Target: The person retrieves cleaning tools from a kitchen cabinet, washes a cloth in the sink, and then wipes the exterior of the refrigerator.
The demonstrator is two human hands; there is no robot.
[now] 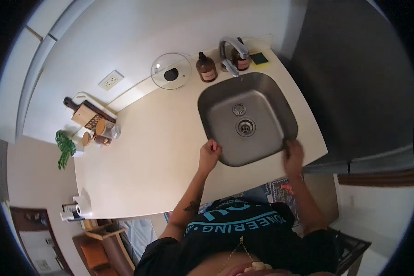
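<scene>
A stainless steel sink (224, 120) is set into the pale countertop in front of me. At its near left rim, my left hand (209, 158) is loosely curled, with nothing visible in it. My right hand (293, 158) is blurred by motion beside the near right rim; whether it touches the edge I cannot tell. The drain (245, 127) lies in the basin floor, with a round perforated metal piece (239, 109) just behind it. A chrome faucet (232, 45) arches over the sink's back edge.
Behind the sink stand two brown pump bottles (207, 69) and a green-and-yellow sponge (260, 59). A glass lid (171, 74) leans against the wall. Cutting boards (86, 115), jars (105, 129) and a plant (65, 145) occupy the far left. A dark refrigerator (351, 86) borders the right.
</scene>
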